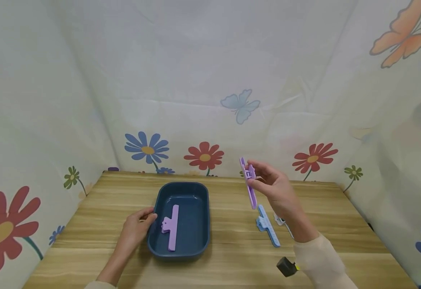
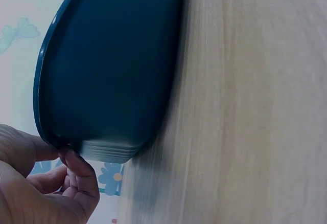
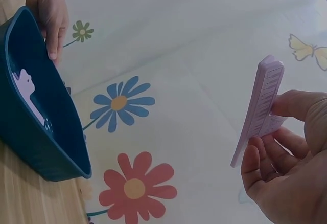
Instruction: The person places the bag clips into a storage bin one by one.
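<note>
Right hand [image 1: 273, 186] pinches purple clip [image 1: 248, 182] aloft; left hand [image 1: 138, 226] grips tray [image 1: 181, 249].

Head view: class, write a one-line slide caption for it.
Right hand lifts a purple clip while left hand steadies a blue tray holding another.

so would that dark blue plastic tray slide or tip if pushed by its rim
The dark blue plastic tray probably slides easily: its smooth base sits on the smooth wooden table. Tipping seems unlikely, being low and wide. It likely feels light, holding only one purple plastic clip.

Soft even light, wide-angle edge bending, wrist-view blur
</note>
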Available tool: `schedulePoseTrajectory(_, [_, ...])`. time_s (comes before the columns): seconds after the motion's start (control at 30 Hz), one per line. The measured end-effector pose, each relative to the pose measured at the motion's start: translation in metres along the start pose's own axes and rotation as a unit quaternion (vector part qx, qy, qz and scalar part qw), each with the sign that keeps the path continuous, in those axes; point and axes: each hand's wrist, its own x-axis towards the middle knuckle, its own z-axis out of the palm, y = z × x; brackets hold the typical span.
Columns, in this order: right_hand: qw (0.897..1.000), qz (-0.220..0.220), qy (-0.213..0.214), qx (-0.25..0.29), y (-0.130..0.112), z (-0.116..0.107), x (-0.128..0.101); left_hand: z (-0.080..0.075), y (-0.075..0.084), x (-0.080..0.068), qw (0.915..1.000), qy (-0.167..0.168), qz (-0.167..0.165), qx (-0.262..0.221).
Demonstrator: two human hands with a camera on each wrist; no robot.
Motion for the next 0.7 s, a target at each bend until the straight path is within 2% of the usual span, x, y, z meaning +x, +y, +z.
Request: schedulePoseTrajectory(0.7, [0.999,-0.004,-0.041,0.008,0.011,0.045,0.019,0.000,0.000,0.000,1.0000,-0.002,-0.003,-0.003])
